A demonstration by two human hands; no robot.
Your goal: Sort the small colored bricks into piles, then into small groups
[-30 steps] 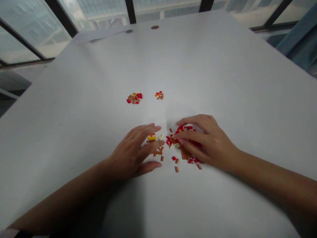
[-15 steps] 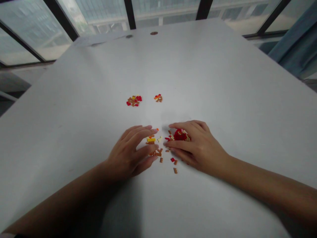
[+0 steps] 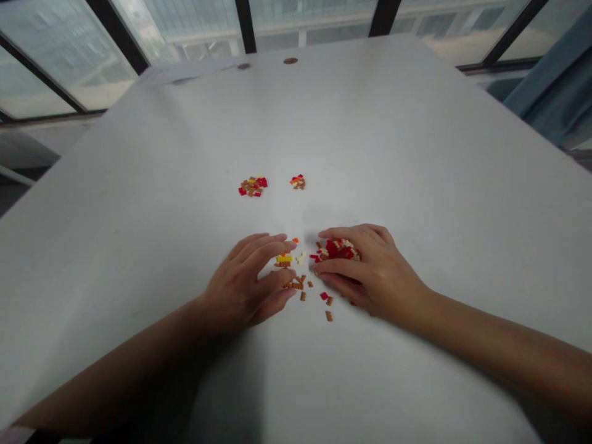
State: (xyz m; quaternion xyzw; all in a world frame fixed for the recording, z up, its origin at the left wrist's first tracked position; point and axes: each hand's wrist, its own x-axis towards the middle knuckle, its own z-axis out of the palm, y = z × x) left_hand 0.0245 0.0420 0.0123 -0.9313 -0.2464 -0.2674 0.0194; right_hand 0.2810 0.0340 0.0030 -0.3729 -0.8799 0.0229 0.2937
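My left hand rests on the white table, its fingers apart and curved around small building bricks. Among these are a yellow brick and several brown bricks. My right hand arches, fingers spread, around a pile of mostly red bricks mixed with cream and brown ones. Its palm side partly hides that pile. Between the hands lie pale cream pieces and a small orange piece. Nearer to me are a loose red brick and a brown brick.
Farther off on the table are two small heaps: a larger red and brown heap and a smaller orange and brown heap. Two round brown discs show at the far edge, before the windows. A blue curtain hangs at right.
The whole view has shifted slightly. By my right fingertips, a small brown brick now lies a little farther left, and the red pile shows more between the fingers. My left hand is nearly still.
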